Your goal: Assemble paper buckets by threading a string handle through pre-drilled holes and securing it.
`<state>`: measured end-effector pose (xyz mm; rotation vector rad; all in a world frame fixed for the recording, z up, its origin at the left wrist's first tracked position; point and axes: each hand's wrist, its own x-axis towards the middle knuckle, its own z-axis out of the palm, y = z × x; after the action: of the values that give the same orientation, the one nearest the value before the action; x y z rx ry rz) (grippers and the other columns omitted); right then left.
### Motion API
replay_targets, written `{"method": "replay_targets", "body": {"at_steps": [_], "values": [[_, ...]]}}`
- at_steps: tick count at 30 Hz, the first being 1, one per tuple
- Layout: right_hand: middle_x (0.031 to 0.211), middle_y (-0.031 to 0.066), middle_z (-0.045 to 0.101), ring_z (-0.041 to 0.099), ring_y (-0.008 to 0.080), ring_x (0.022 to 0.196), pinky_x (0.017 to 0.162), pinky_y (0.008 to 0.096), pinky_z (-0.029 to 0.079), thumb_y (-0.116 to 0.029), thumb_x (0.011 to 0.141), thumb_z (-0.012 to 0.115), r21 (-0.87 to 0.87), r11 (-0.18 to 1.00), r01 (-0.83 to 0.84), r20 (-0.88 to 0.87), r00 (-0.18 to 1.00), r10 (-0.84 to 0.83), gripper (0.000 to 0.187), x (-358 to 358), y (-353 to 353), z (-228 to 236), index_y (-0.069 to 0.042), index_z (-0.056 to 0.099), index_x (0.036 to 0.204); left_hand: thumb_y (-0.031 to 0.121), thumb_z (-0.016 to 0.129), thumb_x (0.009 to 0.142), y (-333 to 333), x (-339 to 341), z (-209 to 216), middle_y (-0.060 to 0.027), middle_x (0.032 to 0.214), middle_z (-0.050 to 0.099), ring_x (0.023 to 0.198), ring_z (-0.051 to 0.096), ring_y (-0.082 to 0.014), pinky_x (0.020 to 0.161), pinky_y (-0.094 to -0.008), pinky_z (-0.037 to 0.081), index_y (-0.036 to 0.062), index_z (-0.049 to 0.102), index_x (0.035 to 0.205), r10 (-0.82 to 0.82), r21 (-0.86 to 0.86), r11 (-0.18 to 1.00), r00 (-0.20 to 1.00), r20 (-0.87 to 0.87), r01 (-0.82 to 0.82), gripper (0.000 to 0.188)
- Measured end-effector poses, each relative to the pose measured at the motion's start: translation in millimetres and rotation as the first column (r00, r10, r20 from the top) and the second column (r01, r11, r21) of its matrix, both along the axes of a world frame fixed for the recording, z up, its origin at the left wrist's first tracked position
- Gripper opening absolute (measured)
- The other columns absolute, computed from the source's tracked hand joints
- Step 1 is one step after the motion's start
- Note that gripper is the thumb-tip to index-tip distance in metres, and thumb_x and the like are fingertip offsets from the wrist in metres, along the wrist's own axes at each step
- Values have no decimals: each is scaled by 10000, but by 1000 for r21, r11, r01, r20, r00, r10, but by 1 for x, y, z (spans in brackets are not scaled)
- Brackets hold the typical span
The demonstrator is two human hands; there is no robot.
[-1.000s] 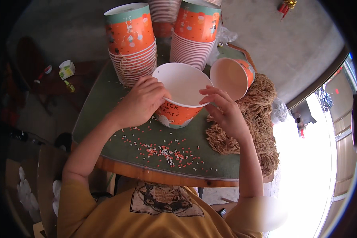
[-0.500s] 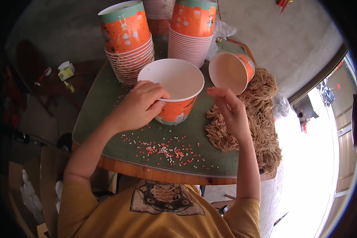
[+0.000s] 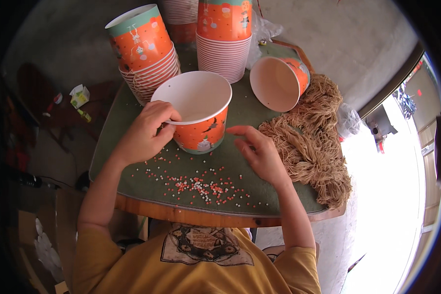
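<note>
An orange paper bucket (image 3: pixel 201 132) with a white inside and printed figures stands on the green tabletop. My left hand (image 3: pixel 149 130) grips its rim at the left, fingers inside and thumb outside. A small dark hole shows in the wall near the rim. Just right of the bucket is my right hand (image 3: pixel 257 149), its index finger stretched toward the wall and the thumb apart. I see nothing held in it. Small orange and white discs (image 3: pixel 201 186) lie scattered in front of the bucket.
Behind stand a left bucket stack (image 3: pixel 152 73) with cords hanging on it and a right bucket stack (image 3: pixel 225 54). Another bucket (image 3: pixel 275 88) lies on its side at the right. Beside it, tan cords (image 3: pixel 308 142) are heaped along the table's right edge.
My right hand has come down and left, to beside the bucket. The left hand still grips the rim. The whole view has shifted slightly.
</note>
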<state>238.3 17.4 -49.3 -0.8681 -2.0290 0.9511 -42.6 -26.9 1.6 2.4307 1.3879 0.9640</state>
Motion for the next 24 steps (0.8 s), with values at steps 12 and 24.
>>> {"method": "replay_targets", "body": {"at_steps": [12, 24], "values": [[1121, 125, 626, 640, 290, 953, 806, 376, 521, -70, 907, 598, 83, 989, -120, 49, 992, 116, 292, -19, -13, -9, -81, 595, 1198, 104, 685, 814, -12, 44, 10, -111, 906, 628, 860, 621, -304, 781, -417, 472, 58, 550, 977, 62, 44, 997, 996, -62, -60, 216], [1022, 114, 627, 632, 321, 891, 758, 409, 532, -48, 881, 606, 104, 989, -103, 95, 991, 94, 260, -2, -40, -28, -77, 606, 1139, 46, 630, 857, -7, 53, 3, -68, 854, 628, 844, 614, -156, 760, -305, 509, -17, 556, 935, 209, -449, 885, 967, 149, -122, 125]]}}
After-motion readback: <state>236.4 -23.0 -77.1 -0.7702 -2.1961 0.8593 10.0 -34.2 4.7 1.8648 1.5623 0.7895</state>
